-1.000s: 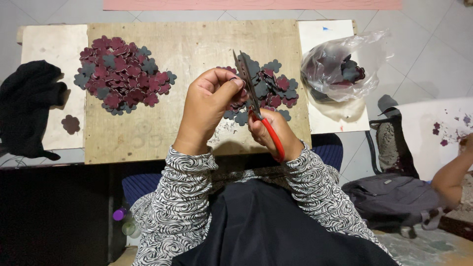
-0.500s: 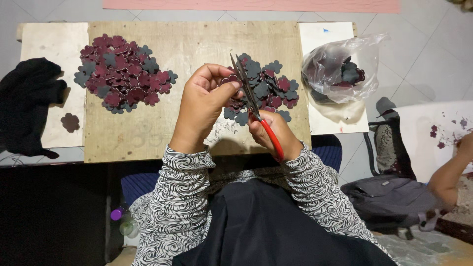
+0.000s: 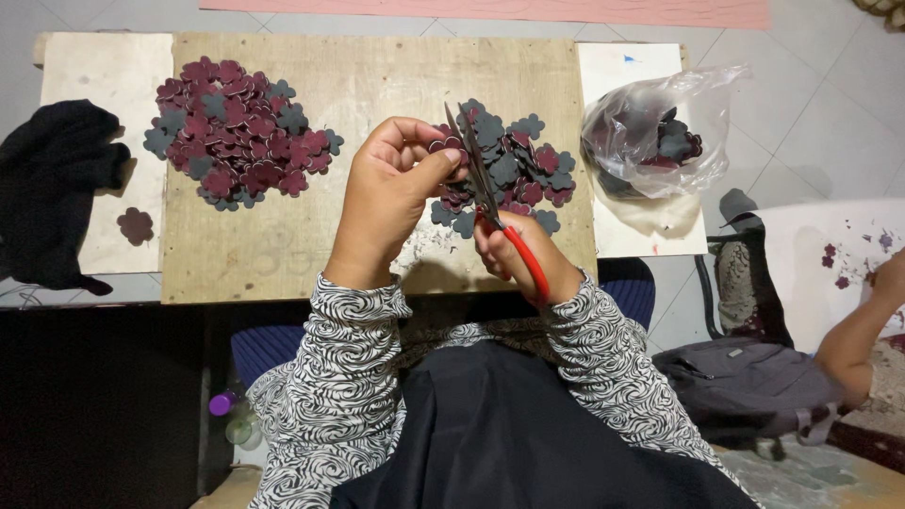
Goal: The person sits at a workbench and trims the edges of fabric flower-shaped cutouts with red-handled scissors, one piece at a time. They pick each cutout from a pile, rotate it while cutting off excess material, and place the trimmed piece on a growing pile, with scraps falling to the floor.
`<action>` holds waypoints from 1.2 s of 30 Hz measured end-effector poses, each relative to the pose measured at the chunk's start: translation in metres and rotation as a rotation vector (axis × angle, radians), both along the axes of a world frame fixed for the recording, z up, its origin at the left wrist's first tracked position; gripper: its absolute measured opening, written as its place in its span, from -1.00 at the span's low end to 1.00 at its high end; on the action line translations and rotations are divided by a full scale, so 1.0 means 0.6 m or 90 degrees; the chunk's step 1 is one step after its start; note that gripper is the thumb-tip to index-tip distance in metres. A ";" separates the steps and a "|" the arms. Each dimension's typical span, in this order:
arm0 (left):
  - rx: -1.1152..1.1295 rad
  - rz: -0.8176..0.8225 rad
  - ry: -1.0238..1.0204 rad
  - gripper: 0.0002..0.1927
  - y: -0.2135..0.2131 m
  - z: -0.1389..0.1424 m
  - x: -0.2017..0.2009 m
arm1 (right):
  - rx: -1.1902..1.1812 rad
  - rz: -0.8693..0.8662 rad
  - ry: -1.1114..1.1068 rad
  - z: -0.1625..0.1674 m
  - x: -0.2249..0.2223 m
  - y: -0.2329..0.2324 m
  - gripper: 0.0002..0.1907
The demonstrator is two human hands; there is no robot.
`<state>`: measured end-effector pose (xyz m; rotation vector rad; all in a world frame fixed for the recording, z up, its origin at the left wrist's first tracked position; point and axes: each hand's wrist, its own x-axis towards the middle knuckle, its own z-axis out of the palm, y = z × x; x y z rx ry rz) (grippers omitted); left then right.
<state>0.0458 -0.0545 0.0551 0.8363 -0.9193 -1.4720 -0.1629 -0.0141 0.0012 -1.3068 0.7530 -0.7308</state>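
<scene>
Your left hand (image 3: 391,188) pinches a dark red flower piece (image 3: 445,146) against the scissors (image 3: 481,184), which your right hand (image 3: 518,250) grips by the red handles. Since a second ago, both hands have barely shifted. They hover over the wooden board (image 3: 377,80), between two flower piles (image 3: 236,132), above a tiled floor (image 3: 830,113).

Single head view, looking steeply down, close over wooden board (image 3: 377,75)
</scene>
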 end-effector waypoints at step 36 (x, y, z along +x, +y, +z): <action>-0.045 -0.018 -0.019 -0.74 0.006 0.012 0.010 | -0.016 0.005 0.013 0.021 -0.004 0.005 -0.27</action>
